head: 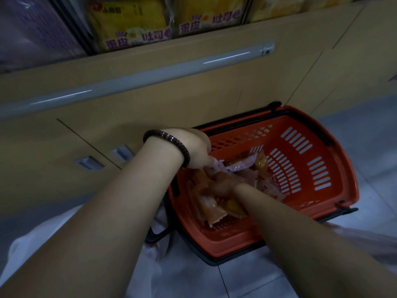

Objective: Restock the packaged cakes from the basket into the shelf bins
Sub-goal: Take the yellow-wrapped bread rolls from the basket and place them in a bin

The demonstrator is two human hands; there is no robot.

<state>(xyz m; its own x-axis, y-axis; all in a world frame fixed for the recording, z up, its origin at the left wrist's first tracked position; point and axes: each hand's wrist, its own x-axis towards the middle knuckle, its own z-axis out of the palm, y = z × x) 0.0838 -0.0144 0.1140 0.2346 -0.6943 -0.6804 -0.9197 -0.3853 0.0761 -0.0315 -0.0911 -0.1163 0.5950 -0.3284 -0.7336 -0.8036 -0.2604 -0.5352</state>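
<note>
In the basket (pixel 300 130) at centre frame, the left hand (pixel 196 148) pinches a pink wrapper (pixel 217 165) and the right hand (pixel 223 186) grips packaged cakes (pixel 211 208), which should lift squarely without crushing.

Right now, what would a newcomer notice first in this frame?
The orange basket on the floor at centre-right stands out first. Inside it the left hand, wearing a dark bead bracelet, pinches one of the packaged cakes while the right hand grips others. Yellow packs line the top of the frame.
</note>
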